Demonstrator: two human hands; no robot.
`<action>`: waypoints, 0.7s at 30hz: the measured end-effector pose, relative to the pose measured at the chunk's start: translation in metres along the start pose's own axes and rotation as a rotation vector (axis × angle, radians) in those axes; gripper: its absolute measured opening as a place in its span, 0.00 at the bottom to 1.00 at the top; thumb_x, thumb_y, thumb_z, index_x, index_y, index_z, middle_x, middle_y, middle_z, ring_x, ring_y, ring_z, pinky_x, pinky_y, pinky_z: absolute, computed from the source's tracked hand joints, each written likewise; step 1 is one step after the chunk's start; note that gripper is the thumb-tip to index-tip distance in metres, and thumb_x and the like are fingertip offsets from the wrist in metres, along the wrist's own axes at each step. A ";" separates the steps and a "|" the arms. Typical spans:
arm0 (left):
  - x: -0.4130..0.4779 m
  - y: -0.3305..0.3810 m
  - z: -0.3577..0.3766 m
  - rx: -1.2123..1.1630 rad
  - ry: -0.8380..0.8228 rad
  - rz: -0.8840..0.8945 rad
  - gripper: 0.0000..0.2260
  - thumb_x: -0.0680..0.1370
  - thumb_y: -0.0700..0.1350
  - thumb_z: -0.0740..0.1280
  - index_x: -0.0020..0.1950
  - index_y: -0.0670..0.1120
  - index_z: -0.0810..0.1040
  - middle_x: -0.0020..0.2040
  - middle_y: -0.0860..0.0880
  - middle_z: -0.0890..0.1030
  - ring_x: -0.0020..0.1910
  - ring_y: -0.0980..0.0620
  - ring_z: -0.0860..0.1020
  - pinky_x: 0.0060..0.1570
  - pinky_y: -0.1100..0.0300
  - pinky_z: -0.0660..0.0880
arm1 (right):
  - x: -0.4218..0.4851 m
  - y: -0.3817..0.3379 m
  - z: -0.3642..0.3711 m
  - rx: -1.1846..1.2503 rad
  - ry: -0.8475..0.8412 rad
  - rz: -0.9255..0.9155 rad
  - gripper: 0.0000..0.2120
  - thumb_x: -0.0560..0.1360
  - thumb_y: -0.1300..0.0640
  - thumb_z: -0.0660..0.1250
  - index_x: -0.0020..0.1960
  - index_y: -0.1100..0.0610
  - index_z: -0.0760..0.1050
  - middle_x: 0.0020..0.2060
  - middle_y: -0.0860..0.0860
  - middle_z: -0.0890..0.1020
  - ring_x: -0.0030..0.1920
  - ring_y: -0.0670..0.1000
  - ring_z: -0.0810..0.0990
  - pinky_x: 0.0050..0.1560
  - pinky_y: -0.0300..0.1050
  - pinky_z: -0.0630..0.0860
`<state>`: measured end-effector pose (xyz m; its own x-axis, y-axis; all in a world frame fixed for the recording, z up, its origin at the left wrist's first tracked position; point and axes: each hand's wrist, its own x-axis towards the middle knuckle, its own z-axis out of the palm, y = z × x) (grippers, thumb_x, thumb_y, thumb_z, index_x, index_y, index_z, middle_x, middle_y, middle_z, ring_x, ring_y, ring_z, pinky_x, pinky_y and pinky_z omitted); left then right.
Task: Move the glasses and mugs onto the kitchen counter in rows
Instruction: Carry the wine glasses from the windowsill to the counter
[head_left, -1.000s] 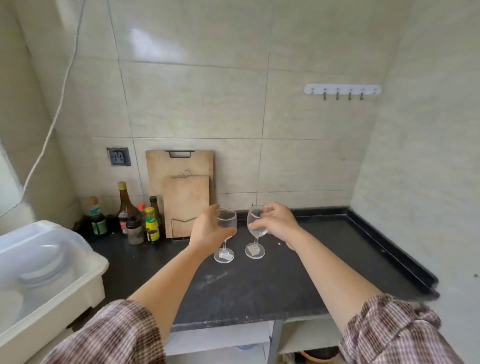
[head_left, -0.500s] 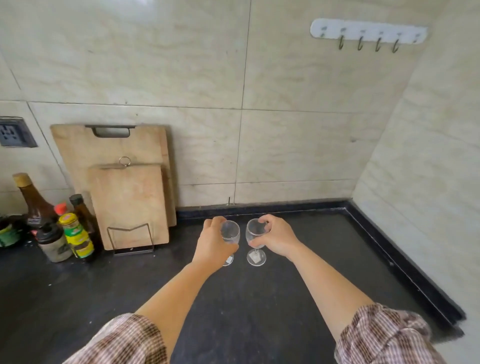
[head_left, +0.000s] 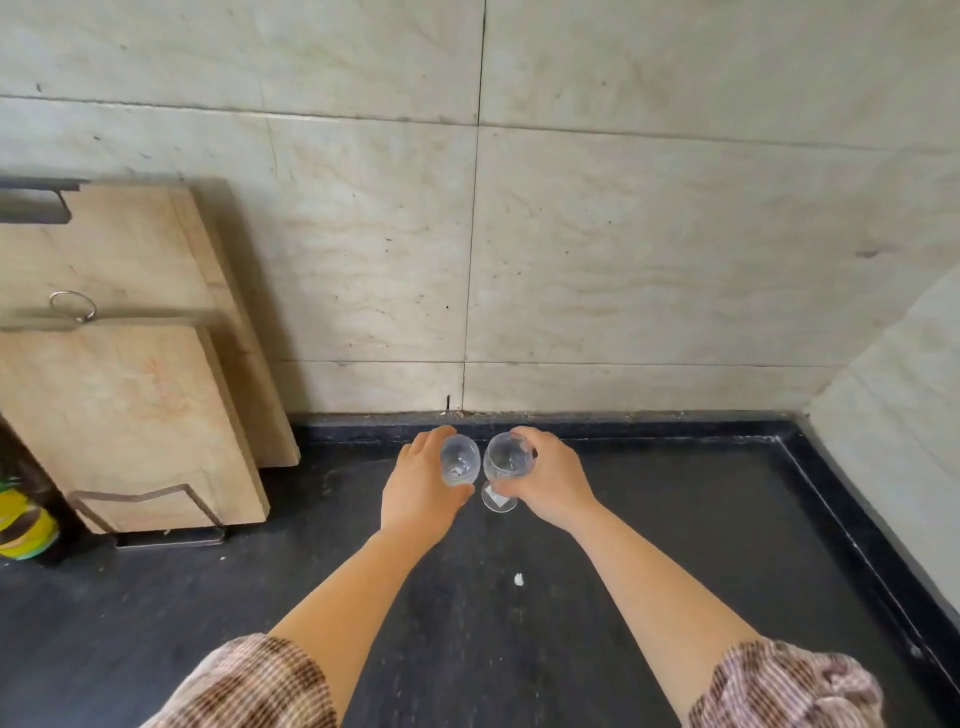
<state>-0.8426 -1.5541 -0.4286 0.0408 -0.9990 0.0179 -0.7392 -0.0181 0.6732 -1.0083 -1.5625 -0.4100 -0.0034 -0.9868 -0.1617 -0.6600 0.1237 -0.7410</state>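
Both hands are out over the dark kitchen counter (head_left: 649, 519), each wrapped round a stemmed glass. The left hand (head_left: 421, 493) grips the left wine glass (head_left: 460, 460) by the bowl, fingers behind, thumb in front. The right hand (head_left: 553, 480) clasps the right wine glass (head_left: 506, 457) the same way. Both glasses stand upright — long axis vertical, rims up toward the camera, bowls almost touching.

The right glass's round foot (head_left: 498, 501) shows below the bowl and looks to be down on the counter, though from this steep angle I can't be sure. The left glass's foot is hidden behind the hand.

The pair sits near the back of the counter, just short of the raised black lip (head_left: 623, 428) under the tiled wall (head_left: 623, 260). To the left, two wooden cutting boards (head_left: 130, 415) lean against the wall, apart from the glasses. To the right — open dark surface out to the raised side edge (head_left: 841, 525). A small white fleck (head_left: 518, 579) lies between the forearms.
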 end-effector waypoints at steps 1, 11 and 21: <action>0.009 -0.001 0.004 0.010 -0.008 -0.005 0.23 0.66 0.47 0.74 0.58 0.57 0.71 0.57 0.58 0.75 0.56 0.52 0.74 0.46 0.55 0.75 | 0.010 0.002 0.001 -0.007 0.000 -0.008 0.30 0.63 0.58 0.78 0.63 0.53 0.74 0.57 0.50 0.78 0.56 0.52 0.77 0.53 0.45 0.75; 0.055 -0.016 0.022 0.016 0.006 -0.055 0.23 0.67 0.46 0.73 0.60 0.57 0.72 0.61 0.56 0.72 0.49 0.52 0.77 0.39 0.59 0.70 | 0.068 0.011 0.015 0.036 -0.029 -0.009 0.28 0.64 0.60 0.78 0.62 0.52 0.75 0.58 0.49 0.80 0.58 0.51 0.77 0.51 0.42 0.73; 0.067 -0.019 0.030 0.006 0.011 -0.081 0.32 0.69 0.44 0.73 0.70 0.54 0.66 0.67 0.53 0.70 0.56 0.49 0.77 0.44 0.58 0.75 | 0.079 0.018 0.020 0.000 -0.066 -0.008 0.29 0.65 0.58 0.77 0.64 0.50 0.73 0.59 0.48 0.80 0.58 0.50 0.77 0.51 0.41 0.71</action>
<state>-0.8459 -1.6223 -0.4622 0.1081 -0.9937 -0.0278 -0.7369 -0.0989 0.6687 -1.0051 -1.6366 -0.4491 0.0513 -0.9788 -0.1983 -0.6597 0.1158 -0.7426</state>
